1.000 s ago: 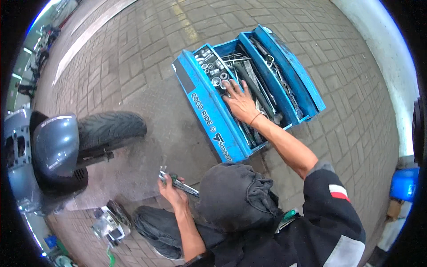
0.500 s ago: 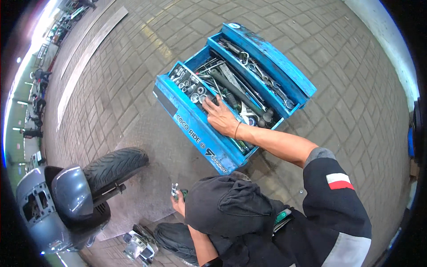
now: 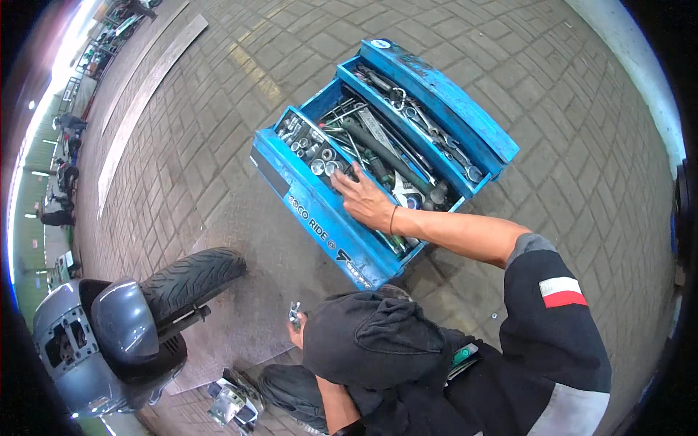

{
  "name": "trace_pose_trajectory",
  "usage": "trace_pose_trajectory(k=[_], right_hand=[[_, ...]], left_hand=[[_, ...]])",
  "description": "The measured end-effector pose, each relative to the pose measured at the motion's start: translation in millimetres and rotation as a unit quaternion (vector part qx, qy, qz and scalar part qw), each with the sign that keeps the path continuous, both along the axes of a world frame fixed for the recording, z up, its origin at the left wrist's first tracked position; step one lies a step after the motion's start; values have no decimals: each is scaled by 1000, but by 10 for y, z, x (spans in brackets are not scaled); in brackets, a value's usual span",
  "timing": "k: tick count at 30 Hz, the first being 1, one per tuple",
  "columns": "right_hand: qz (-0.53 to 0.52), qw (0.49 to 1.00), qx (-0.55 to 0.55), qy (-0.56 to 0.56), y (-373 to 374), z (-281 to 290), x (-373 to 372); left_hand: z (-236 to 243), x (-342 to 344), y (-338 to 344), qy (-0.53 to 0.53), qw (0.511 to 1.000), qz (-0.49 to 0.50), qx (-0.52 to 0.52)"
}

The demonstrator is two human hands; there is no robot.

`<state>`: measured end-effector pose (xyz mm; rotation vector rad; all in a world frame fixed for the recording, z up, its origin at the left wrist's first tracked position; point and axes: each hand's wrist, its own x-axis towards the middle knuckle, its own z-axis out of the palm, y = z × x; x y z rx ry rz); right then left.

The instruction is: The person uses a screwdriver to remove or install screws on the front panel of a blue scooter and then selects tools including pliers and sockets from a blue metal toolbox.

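Note:
A blue metal toolbox [image 3: 320,229] stands unfolded on the floor in front of me, its trays spread to both sides. My right hand [image 3: 367,203] reaches into the near tray, fingers bent and apart, beside several round chrome sockets [image 3: 325,167]. Nothing shows in its fingers, though some fingertips are hidden among the sockets. Low on the left, my left hand [image 3: 296,334] is closed around a small silver metal piece [image 3: 294,311]. My dark-clothed knee [image 3: 363,330] hides most of that hand.
Long-handled tools [image 3: 385,138] fill the toolbox's middle, and spanners [image 3: 440,134] lie in its far tray. At left is a grey scooter part with a black tyre [image 3: 200,280]. A silver and black mechanical part [image 3: 234,403] sits on the floor beside my leg.
The view has shifted slightly. My right hand stays in the near tray with little movement. My left hand has turned a little, and the green bit beside the silver piece no longer shows.

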<state>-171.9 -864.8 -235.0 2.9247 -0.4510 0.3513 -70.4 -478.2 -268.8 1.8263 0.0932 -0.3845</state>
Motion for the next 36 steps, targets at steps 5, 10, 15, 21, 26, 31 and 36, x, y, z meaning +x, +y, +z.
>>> trace_pose_trajectory(k=[5, 10, 15, 21, 26, 31, 36], right_hand=[[12, 996, -27, 79, 117, 72, -91], [26, 982, -63, 176, 191, 125, -163], [34, 954, -114, 274, 210, 230, -67], [37, 947, -154, 278, 144, 48, 41], [68, 979, -49, 187, -68, 27, 124], [115, 986, 71, 97, -484, 157, 10], [149, 980, 57, 116, -483, 191, 44]], left_hand=[[-8, -9, -5, -6, 1000, -6, 8], [13, -20, 1, -5, 1000, -7, 11], [53, -24, -5, -7, 1000, -4, 12], [-14, 97, 205, 2, 988, -72, 134], [-139, 22, 195, -34, 999, -14, 28], [176, -66, -109, 43, 994, 54, -79], [350, -140, -220, 64, 993, 24, -92]])
